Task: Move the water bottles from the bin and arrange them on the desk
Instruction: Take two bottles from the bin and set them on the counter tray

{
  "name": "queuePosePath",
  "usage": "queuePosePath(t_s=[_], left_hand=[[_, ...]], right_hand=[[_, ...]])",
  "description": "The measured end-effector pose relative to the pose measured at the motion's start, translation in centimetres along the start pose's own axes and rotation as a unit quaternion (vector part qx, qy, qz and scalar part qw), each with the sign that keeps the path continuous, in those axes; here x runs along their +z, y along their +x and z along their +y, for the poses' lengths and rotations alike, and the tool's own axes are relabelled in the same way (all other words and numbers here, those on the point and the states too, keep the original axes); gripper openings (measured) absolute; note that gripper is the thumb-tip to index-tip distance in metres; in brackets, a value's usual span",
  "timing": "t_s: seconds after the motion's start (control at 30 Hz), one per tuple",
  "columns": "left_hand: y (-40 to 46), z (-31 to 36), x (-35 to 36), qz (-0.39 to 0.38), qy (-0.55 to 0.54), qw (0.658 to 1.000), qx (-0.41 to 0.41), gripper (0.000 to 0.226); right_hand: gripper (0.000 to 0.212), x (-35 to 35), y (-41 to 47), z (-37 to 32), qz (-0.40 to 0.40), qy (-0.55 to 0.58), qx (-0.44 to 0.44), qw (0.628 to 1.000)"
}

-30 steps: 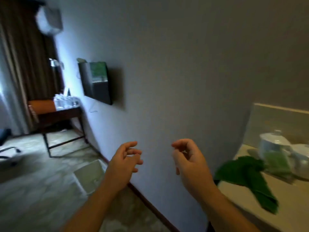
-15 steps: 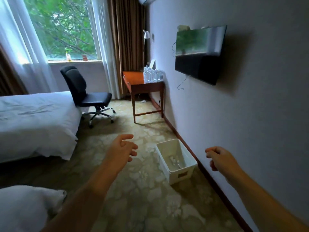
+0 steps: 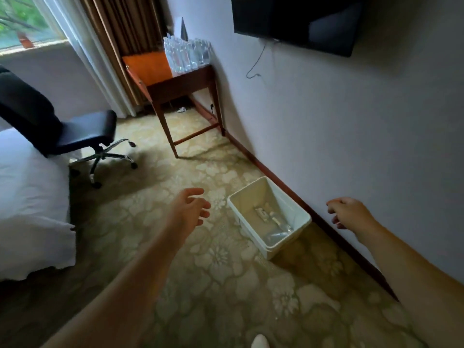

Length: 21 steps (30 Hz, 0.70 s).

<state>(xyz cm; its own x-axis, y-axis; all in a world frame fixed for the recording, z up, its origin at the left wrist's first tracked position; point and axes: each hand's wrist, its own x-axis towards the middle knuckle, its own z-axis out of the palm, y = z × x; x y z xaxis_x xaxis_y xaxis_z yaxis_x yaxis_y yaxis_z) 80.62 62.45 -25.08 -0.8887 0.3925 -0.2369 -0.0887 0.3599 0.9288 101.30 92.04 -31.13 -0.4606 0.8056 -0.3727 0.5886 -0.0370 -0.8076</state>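
A white plastic bin [image 3: 242, 212] stands on the carpet beside the wall, with a few clear water bottles [image 3: 275, 228] lying in its bottom. Several more clear bottles [image 3: 187, 54] stand grouped on the far right end of the wooden desk [image 3: 148, 67] by the wall. My left hand [image 3: 192, 209] hovers left of the bin, fingers relaxed, holding nothing. Right of the bin, near the wall, my right hand [image 3: 347, 213] hangs with loosely curled fingers and is empty.
A black swivel chair [image 3: 62, 129] stands left of the desk. A white bed [image 3: 30, 202] fills the left side. A dark TV [image 3: 296, 21] hangs on the wall above. Brown curtains and a window are behind the desk. Patterned carpet lies between me and the bin.
The view has swung from the wall and a counter down the room, then tilted down and closer to the bin. Both hands stay empty and have spread apart either side of the bin.
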Motion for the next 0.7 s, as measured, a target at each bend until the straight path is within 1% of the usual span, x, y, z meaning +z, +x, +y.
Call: queuePosePath(t_s=[0.1, 0.23, 0.33, 0.4, 0.47, 0.57, 0.63, 0.7], left_hand=[[6.8, 0.6, 2.2, -0.056, 0.022, 0.998, -0.024, 0.024], [16.5, 1.1, 5.5, -0.127, 0.036, 0.99, -0.043, 0.023], [25.3, 1.1, 8.5, -0.176, 0.05, 0.982, -0.056, 0.02], [31.9, -0.3, 10.9, -0.216, 0.04, 0.971, -0.09, 0.016], [39.1, -2.9, 13.9, -0.237, 0.051, 0.961, -0.131, 0.014], [48.3, -9.3, 18.9, -0.279, 0.102, 0.939, -0.176, 0.013], [52.2, -14.0, 22.3, -0.298, 0.142, 0.923, -0.196, 0.012], [55.0, -19.1, 25.5, -0.315, 0.166, 0.909, -0.219, 0.012]], right_hand=[[0.023, 2.0, 4.0, -0.7, 0.011, -0.004, 0.061, 0.998], [0.018, 5.1, 9.1, -2.0, 0.006, -0.006, 0.121, 0.993], [0.019, 8.7, 13.7, -2.6, 0.014, 0.006, 0.172, 0.985], [0.019, 11.7, 17.6, -2.1, 0.035, 0.029, 0.217, 0.975], [0.018, 15.4, 21.5, -1.3, 0.06, 0.071, 0.267, 0.959], [0.015, 21.3, 28.4, 2.6, 0.101, 0.14, 0.328, 0.929], [0.015, 25.3, 32.4, 6.0, 0.115, 0.176, 0.361, 0.909], [0.016, 28.8, 36.3, 10.1, 0.122, 0.201, 0.376, 0.896]])
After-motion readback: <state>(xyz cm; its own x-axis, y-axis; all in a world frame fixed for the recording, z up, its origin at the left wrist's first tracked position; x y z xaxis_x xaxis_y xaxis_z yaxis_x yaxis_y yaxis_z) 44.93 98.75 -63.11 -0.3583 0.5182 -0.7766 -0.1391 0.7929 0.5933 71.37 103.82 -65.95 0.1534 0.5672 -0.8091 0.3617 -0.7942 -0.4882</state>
